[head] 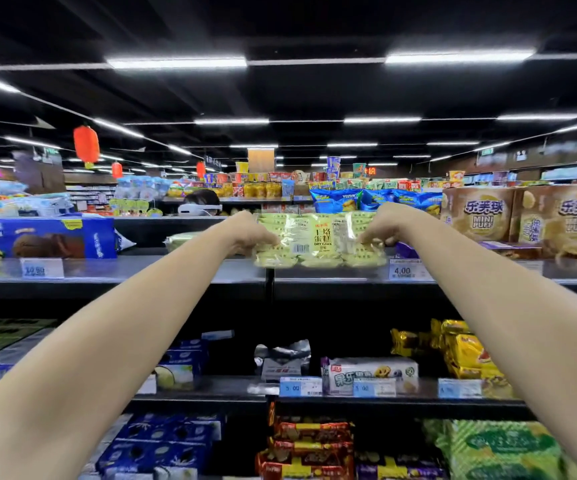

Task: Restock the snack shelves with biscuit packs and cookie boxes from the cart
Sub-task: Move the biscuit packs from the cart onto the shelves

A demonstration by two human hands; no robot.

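Observation:
A pale green clear-wrapped dry cake pack (318,239) stands upright at the front of the top shelf (176,268), just right of the shelf's centre post. My left hand (250,235) grips its left end and my right hand (382,228) grips its right end, both arms stretched forward. Another green pack (179,241) lies further back on the shelf, to the left. The cart is out of view.
A blue cookie box (42,239) sits on the top shelf at left, brown Mini Puff boxes (522,220) at right. Lower shelves hold blue boxes (179,365), yellow packs (467,351), a white pack (372,374). A person's head (202,202) shows beyond the shelf.

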